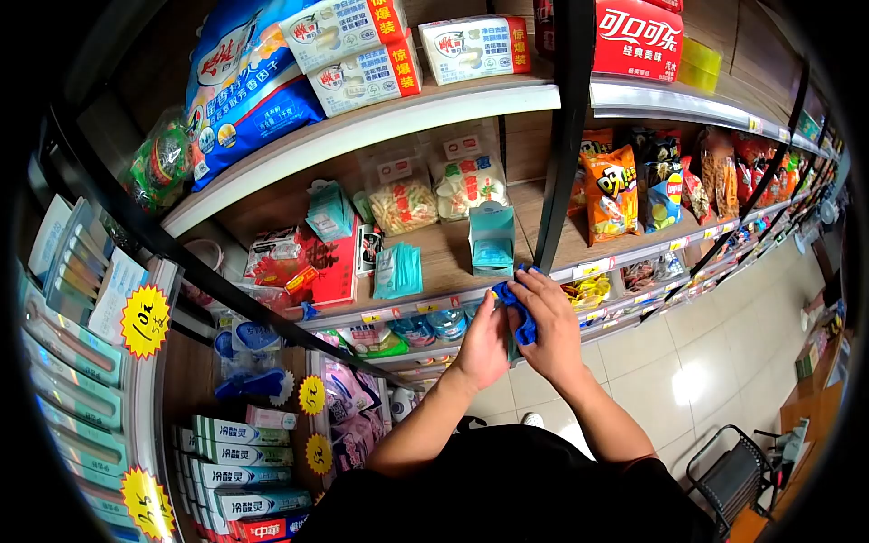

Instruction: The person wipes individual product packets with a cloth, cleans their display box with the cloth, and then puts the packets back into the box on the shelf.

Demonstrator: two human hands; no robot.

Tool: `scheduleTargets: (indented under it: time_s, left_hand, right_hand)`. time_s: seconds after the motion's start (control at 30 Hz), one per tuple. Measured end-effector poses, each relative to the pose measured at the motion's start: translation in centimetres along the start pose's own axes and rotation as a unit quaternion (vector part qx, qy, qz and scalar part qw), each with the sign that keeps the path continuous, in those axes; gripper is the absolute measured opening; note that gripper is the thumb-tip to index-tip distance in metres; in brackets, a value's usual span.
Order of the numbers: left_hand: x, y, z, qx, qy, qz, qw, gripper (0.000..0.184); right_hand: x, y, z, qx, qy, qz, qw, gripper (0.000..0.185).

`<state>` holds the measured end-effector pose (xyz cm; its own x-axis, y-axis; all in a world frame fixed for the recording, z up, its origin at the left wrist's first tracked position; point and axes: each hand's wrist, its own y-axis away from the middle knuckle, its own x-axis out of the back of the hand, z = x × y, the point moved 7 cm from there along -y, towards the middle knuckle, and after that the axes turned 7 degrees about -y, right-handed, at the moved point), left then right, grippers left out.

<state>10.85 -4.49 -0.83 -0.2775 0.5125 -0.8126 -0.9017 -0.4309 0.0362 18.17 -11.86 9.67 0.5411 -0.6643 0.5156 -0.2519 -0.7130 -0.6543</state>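
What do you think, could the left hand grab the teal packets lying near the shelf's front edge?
Probably yes: the teal packets lie well forward on the shelf, and nothing seems to stand between them and the left hand. It may have to leave the blue cloth first.

There is room to pass left of the open box (492,258), over bare shelf (444,258) between it and the teal packets (398,271). Just right of the box, the black post (555,181) bars a sideways reach. Snack bags (470,184) crowd the back, behind and left of the box; above it, the upper shelf (498,100) limits the height. In front of the box, the left grip (482,351), right grip (550,328) and blue bundle (523,319) fill the approach.
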Motion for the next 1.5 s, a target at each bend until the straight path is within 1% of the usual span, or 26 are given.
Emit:
scheduleTargets:
  time_s: [0.03, 0.07, 0.1, 0.17, 0.2, 0.3, 0.43, 0.5, 0.53, 0.57, 0.63, 0.7, 0.77, 0.8, 0.83, 0.93, 1.03, 1.1, 1.13, 1.17, 1.23, 1.3, 1.33, 1.37, 1.43, 1.5]
  left_hand:
    - [-1.5, 0.1, 1.0, -0.005, 0.01, -0.017, 1.0, 0.06]
    - [-2.7, 0.5, 1.6, -0.015, -0.021, 0.034, 0.999, 0.064]
    - [-2.5, 0.5, 2.0, -0.017, -0.02, 0.036, 0.999, 0.064]
    - [-3.2, 0.5, 3.1, -0.045, 0.001, -0.04, 0.998, 0.071]
    - [-3.5, 0.5, 4.1, -0.077, -0.031, -0.004, 0.997, 0.075]
    - [-3.2, 0.3, 4.9, -0.104, -0.026, 0.005, 0.994, 0.069]
    - [-2.4, 0.1, 3.7, -0.071, -0.053, 0.014, 0.996, 0.065]
    - [-1.6, 0.2, 3.2, -0.071, -0.087, 0.064, 0.992, 0.062]
    - [-1.6, 0.2, 2.8, -0.068, -0.083, 0.047, 0.993, 0.058]
    - [-0.7, 0.3, 2.0, -0.036, 0.008, 0.013, 0.999, 0.056]
    - [-2.4, 0.3, 2.2, -0.076, -0.034, 0.055, 0.995, 0.057]
    - [-2.6, 0.3, 2.6, -0.078, -0.04, 0.053, 0.995, 0.058]
    - [-2.4, -0.2, 2.9, -0.068, 0.017, -0.026, 0.997, 0.06]
    - [-3.8, -0.1, 4.0, -0.095, -0.045, 0.026, 0.994, 0.063]
    - [-4.2, -0.2, 4.8, -0.13, -0.061, 0.015, 0.99, 0.062]
    - [-3.9, -0.2, 5.2, -0.13, -0.062, 0.015, 0.99, 0.066]
    - [-3.6, 0.3, 4.0, -0.108, -0.075, 0.025, 0.991, 0.064]
    - [-2.9, 0.3, 2.0, -0.05, -0.081, 0.053, 0.994, 0.058]
    - [-2.8, 0.4, 1.3, -0.061, -0.084, 0.031, 0.994, 0.052]
    - [-2.3, 0.2, 1.0, -0.073, -0.1, 0.025, 0.992, 0.051]
    - [-3.4, 0.3, 1.6, -0.076, -0.097, 0.034, 0.992, 0.05]
    - [-3.4, 0.8, 2.4, -0.052, -0.085, 0.092, 0.991, 0.051]
    - [-3.1, 0.8, 2.4, -0.035, -0.062, 0.086, 0.994, 0.055]
    - [-3.4, 0.7, 3.0, -0.057, -0.083, 0.052, 0.994, 0.058]
    - [-3.3, 0.0, 3.8, -0.093, -0.072, 0.062, 0.991, 0.057]
    - [-2.7, -0.1, 3.8, -0.079, -0.061, 0.055, 0.993, 0.056]
  right_hand:
    - [0.1, 0.2, -0.3, 0.001, 0.0, -0.001, 1.0, 0.059]
    - [-0.2, 0.6, -0.7, 0.013, 0.01, -0.014, 1.0, 0.058]
    - [-0.4, 1.2, -1.2, 0.025, 0.019, -0.028, 0.999, 0.056]
    - [-0.8, 2.6, -1.9, 0.04, 0.024, -0.039, 0.998, 0.052]
    - [-1.1, 3.3, -2.3, 0.047, 0.025, -0.052, 0.997, 0.051]
    - [-1.7, 4.7, -2.8, 0.061, 0.025, -0.066, 0.996, 0.049]
    - [-2.1, 5.1, -2.1, 0.055, 0.017, -0.073, 0.996, 0.052]
    - [-1.5, 4.4, -1.1, 0.049, 0.022, -0.036, 0.998, 0.052]
    - [-0.9, 3.8, -0.5, 0.036, 0.017, -0.011, 0.999, 0.049]
    - [-0.3, 3.0, 0.1, 0.023, 0.008, 0.003, 1.0, 0.047]
    - [0.6, 1.7, 0.9, -0.007, -0.005, 0.011, 1.0, 0.046]
    - [1.1, 1.3, 0.5, 0.006, 0.006, 0.018, 1.0, 0.047]
    - [1.0, 1.4, -0.3, 0.026, 0.021, -0.009, 0.999, 0.048]
    - [0.8, 1.9, -0.8, 0.037, 0.023, -0.009, 0.999, 0.05]
    - [0.5, 2.5, -1.1, 0.039, 0.022, -0.01, 0.999, 0.05]
    - [-0.7, 4.2, -1.5, 0.06, 0.012, -0.028, 0.998, 0.053]
    - [-0.4, 3.2, -1.1, 0.045, -0.013, -0.023, 0.999, 0.053]
    - [0.6, 1.6, -0.6, 0.02, -0.003, -0.003, 1.0, 0.054]
    - [0.9, 1.0, -0.1, 0.019, 0.001, 0.018, 1.0, 0.055]
    - [1.1, 0.7, 0.3, 0.017, 0.005, 0.039, 0.999, 0.055]
    - [1.2, 0.8, 0.0, 0.032, 0.014, 0.02, 0.999, 0.055]
    - [0.8, 1.6, -0.8, 0.045, 0.022, -0.002, 0.999, 0.055]
    - [0.5, 2.5, -1.4, 0.053, 0.017, -0.017, 0.998, 0.055]
    - [0.2, 3.4, -1.9, 0.06, 0.012, -0.032, 0.998, 0.056]
    - [-0.5, 4.8, -2.6, 0.072, 0.014, -0.06, 0.996, 0.054]
    - [-0.9, 5.5, -2.8, 0.065, 0.004, -0.064, 0.996, 0.052]
